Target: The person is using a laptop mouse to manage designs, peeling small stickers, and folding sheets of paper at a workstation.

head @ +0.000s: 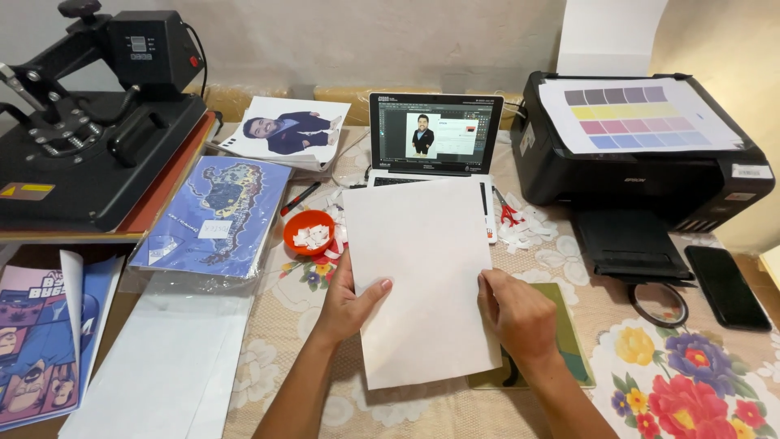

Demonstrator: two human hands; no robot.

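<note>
Holding a blank white sheet (422,276) by its side edges, both hands sit low over the floral tablecloth (691,382). Left hand (351,301) pinches the left edge, thumb on top, fingers beneath. Right hand (518,313) grips the right edge, fingers curled together. Sheet lies before the laptop (435,134), overlapping its keyboard, beside an orange bowl (309,232). Printer (642,162) stands right.

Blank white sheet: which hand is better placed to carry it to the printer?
Right, probably. The right hand grips the sheet's right edge, the side nearer the black printer. The left hand holds the far edge.
</note>
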